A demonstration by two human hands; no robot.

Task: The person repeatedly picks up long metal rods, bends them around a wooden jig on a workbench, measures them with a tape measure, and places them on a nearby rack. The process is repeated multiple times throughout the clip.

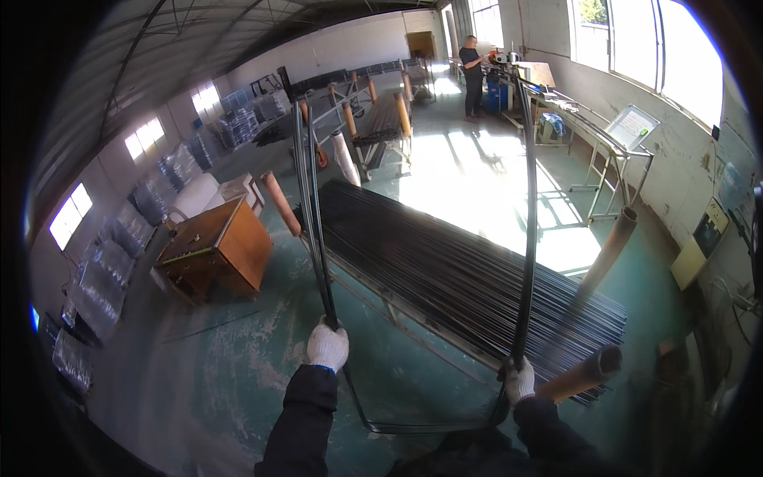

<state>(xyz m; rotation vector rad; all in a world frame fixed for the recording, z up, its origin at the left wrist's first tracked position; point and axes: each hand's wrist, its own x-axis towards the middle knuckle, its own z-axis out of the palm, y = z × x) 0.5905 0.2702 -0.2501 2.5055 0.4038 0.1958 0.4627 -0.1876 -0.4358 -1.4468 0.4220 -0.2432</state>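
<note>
Both of my hands wear white knit gloves and are closed round a bundle of black U-shaped frames, made of long thin bars. My left hand grips the left legs, which stand slightly apart. My right hand grips the right legs near the lower corner. The crossbar lies near my body, and the legs stretch up and away; no bar shows between their far ends. Behind and below the frames, a large pile of long black bars rests on a low metal rack.
Brown tube-covered posts rise at the rack's corners, one close to my right hand. A wooden desk stands left. Further off are another loaded rack, wrapped stacks, a bench and a person working.
</note>
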